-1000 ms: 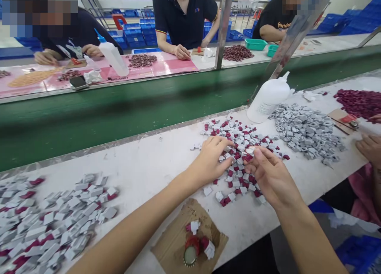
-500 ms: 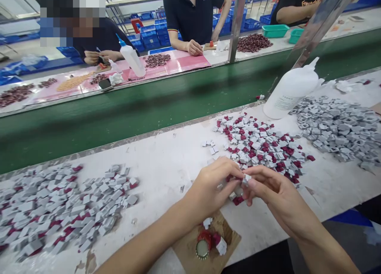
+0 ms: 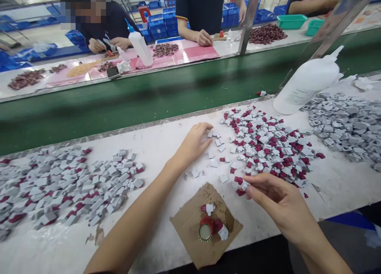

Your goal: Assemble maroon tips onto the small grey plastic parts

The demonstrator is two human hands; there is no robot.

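My left hand (image 3: 195,143) reaches over the white table beside a few loose grey pieces (image 3: 219,142); its fingers are bent and spread, and nothing shows in them. My right hand (image 3: 269,192) pinches a small grey-white piece (image 3: 245,185) between thumb and forefinger, at the near edge of a pile of grey and dark red pieces (image 3: 264,141). Between my forearms lies a brown cardboard square (image 3: 190,222). A red bottle cap (image 3: 205,232), its hollow side showing, rests on it with two grey and dark red pieces (image 3: 210,209) near it.
Assembled-looking grey pieces (image 3: 59,186) cover the left side. A white bottle (image 3: 309,85) and a grey pile (image 3: 351,127) stand at the right. Beyond the green belt (image 3: 149,99), people work at a table with a squeeze bottle (image 3: 141,49); a metal post (image 3: 248,24) rises there.
My left hand has left my right hand and moved up and left, its fingers opening. The right hand stays near the pile with the piece. The view has shifted slightly.
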